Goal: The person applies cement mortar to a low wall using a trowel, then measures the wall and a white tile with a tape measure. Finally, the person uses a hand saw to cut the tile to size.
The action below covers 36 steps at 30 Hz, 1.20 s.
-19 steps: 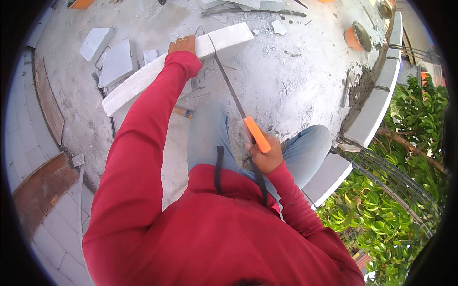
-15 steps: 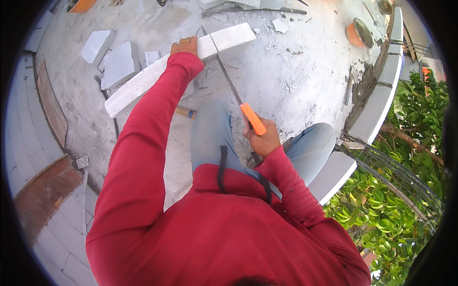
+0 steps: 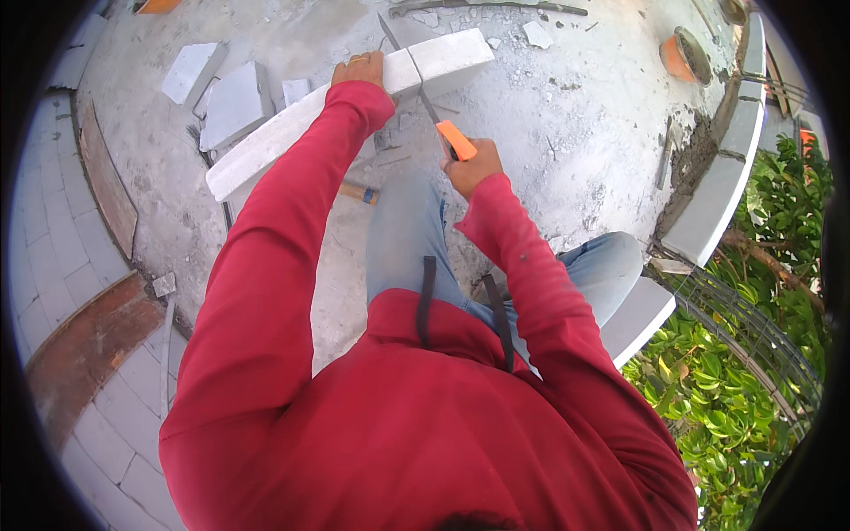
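A long white lightweight concrete block (image 3: 292,126) lies slantwise in front of me. My left hand (image 3: 359,71) grips its top edge, fingers bent over the far side and the thumb hidden. Just right of that hand, the blade of a handsaw (image 3: 428,104) sits in a cut across the block, its tip sticking out beyond the far side. My right hand (image 3: 474,166) is closed round the saw's orange handle, close to the block's near side. Beside my knee, part of a wooden tool handle (image 3: 358,192) with a blue band shows under the block.
Cut block pieces (image 3: 237,106) lie at the left. A dark bar (image 3: 496,5) rests beyond the block. An orange bucket (image 3: 684,57) stands at the far right, near a curved block wall (image 3: 708,217). Wire mesh (image 3: 739,323) and leafy plants (image 3: 708,398) are outside it.
My right hand has pushed the saw forward and away from me, so more blade sticks out past the block. My left hand keeps its grip. The whole view has shifted slightly.
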{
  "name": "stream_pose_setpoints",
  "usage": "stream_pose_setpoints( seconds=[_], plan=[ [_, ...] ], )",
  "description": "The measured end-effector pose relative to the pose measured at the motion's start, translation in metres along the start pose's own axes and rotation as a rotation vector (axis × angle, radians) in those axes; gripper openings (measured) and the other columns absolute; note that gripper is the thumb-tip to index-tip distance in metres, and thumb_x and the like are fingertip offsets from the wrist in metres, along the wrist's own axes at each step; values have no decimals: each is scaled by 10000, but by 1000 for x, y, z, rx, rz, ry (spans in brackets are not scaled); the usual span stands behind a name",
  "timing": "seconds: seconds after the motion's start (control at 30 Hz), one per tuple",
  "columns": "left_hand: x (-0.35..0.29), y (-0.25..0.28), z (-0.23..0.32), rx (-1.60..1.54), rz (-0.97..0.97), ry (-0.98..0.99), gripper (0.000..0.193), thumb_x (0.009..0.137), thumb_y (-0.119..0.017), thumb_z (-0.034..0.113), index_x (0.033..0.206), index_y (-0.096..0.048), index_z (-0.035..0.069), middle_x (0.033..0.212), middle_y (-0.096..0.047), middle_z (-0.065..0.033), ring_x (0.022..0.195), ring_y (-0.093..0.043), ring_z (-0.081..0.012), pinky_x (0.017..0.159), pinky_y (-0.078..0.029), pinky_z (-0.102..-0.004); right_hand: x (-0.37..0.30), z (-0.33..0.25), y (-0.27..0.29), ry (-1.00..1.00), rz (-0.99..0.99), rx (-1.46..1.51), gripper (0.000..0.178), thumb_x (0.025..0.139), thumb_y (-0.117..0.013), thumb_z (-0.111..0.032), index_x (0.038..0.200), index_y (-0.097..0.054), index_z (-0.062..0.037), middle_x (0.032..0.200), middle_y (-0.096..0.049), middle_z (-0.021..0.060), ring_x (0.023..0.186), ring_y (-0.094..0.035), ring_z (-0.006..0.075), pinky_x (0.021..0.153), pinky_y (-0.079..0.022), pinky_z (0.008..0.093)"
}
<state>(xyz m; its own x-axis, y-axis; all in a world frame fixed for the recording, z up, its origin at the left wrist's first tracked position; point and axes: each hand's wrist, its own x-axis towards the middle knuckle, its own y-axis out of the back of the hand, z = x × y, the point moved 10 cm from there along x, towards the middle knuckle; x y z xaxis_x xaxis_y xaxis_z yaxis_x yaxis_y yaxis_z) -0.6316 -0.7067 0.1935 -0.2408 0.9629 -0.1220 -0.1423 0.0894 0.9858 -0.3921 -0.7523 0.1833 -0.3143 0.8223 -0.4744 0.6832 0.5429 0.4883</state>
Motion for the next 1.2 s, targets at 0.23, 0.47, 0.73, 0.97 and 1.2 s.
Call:
stream_pose_setpoints(
  seconds=[0.23,0.47,0.73,0.97,1.2],
  plan=[
    [-7,5,-26,2,-48,130,609,706,-837,349,1181,-558,88,1225,-660,-134,1214,-604,-293,991,-454,-417,-154,-6,59,151,-66,48,373,816,-733,4,1186,-686,3,715,-615,26,689,-563,106,670,-497,314],
    [11,6,5,-48,-26,30,628,691,-849,353,1183,-557,94,1217,-659,-124,1219,-595,-287,995,-447,-422,3,5,12,-100,16,35,241,811,-774,-131,932,-659,43,711,-645,144,655,-641,296,678,-527,424],
    [-12,4,-17,2,-43,52,638,688,-852,355,1187,-557,88,1220,-658,-112,1206,-600,-290,993,-453,-428,-153,5,54,32,-152,139,535,802,-736,-47,1327,-635,-33,797,-643,169,706,-612,230,724,-508,346],
    [13,4,-10,-51,-33,57,639,689,-849,360,1192,-568,85,1185,-680,-143,1174,-627,-318,994,-468,-420,-16,6,1,257,26,10,191,821,-773,-71,947,-680,39,716,-642,112,647,-601,183,658,-507,352],
    [21,3,-45,-82,-133,99,718,674,-870,384,1250,-561,86,1176,-699,-161,1147,-649,-362,976,-523,-443,-140,27,32,115,15,139,175,818,-755,-40,947,-670,44,678,-632,59,633,-573,151,628,-490,347]
  ],
)
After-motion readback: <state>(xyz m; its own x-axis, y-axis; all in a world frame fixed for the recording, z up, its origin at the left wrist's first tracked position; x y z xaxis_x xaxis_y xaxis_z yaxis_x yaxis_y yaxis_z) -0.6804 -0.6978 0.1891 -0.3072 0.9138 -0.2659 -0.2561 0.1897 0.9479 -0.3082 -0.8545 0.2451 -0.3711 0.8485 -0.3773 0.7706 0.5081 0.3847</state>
